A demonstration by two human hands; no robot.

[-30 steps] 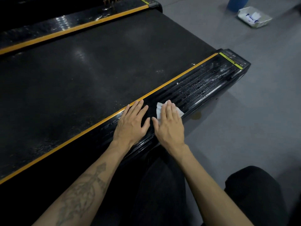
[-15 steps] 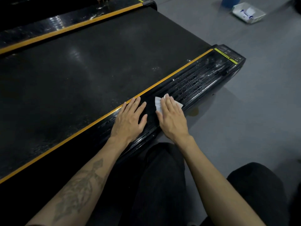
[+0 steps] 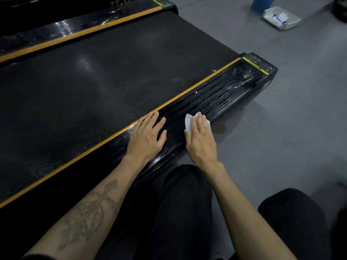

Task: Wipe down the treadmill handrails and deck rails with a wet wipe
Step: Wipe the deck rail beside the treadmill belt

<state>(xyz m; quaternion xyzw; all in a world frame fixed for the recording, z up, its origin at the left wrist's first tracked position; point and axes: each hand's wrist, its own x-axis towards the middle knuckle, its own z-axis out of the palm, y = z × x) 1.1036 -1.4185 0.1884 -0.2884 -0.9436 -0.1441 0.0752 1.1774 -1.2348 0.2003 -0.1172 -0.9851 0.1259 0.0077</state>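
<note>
Gold lettering, roughly "TT X6", stands on the far rail (image 3: 120, 5) at 12 o'clock; other labels unreadable.

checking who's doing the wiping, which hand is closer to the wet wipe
Right. The right hand lies flat on the wet wipe, pressing it to the deck rail. The left hand rests flat on the same rail, beside the wipe and not touching it.

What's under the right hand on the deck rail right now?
A white wet wipe, pressed flat on the ribbed deck rail by the right hand. Its edges show past the fingers; the rest, and the rail beneath, are covered.
</note>
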